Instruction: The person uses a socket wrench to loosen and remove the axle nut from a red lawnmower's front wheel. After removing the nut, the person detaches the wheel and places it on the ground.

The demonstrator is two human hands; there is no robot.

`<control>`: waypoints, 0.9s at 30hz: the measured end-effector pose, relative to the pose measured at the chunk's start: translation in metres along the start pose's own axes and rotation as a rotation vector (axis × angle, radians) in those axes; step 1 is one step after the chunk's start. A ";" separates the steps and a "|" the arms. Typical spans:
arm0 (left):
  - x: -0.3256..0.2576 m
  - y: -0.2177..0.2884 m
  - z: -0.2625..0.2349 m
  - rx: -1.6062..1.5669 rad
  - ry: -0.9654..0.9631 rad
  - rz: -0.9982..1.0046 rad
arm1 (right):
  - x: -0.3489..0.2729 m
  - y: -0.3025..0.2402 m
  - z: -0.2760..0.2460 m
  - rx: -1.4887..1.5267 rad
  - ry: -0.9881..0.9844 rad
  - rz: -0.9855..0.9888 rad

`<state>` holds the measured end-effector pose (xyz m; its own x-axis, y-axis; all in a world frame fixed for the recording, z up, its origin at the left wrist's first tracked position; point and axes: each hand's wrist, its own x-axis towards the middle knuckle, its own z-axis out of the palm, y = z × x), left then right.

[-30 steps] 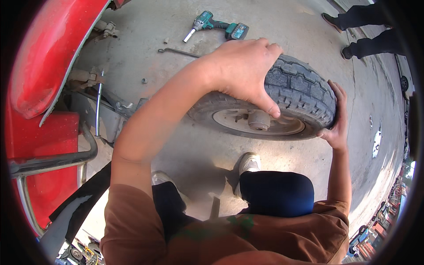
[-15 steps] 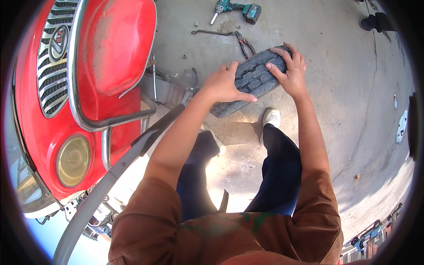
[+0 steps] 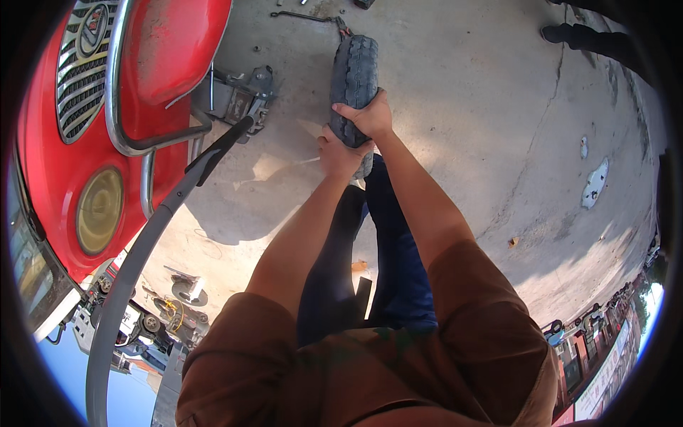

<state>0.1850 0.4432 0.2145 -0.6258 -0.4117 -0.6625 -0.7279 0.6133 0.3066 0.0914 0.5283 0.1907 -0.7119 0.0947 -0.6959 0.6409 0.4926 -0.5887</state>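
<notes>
We've got the tire (image 3: 354, 71) mid-scene, tread toward us. Left hand (image 3: 339, 152) curled on its near left side; right hand (image 3: 371, 119) gripping slightly farther along on the right, thumb across tread. Pliers (image 3: 343, 28) at tire's far end. Floor jack (image 3: 242, 101) left, near red vehicle (image 3: 174, 53).

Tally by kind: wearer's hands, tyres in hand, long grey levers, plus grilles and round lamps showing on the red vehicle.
Hands: 2 (left hand, right hand)
Held tyre: 1
Long grey lever: 1
Grille: 1
Round lamp: 1
Total: 6
</notes>
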 end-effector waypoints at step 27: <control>-0.027 0.001 0.038 -1.233 0.231 -0.457 | -0.011 0.066 -0.086 -0.416 -0.757 -0.199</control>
<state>0.2113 0.4804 0.2067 -0.2029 -0.5949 -0.7778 -0.5824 -0.5652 0.5843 0.1167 0.6338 0.1950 -0.3241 -0.5516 -0.7685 0.2642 0.7273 -0.6334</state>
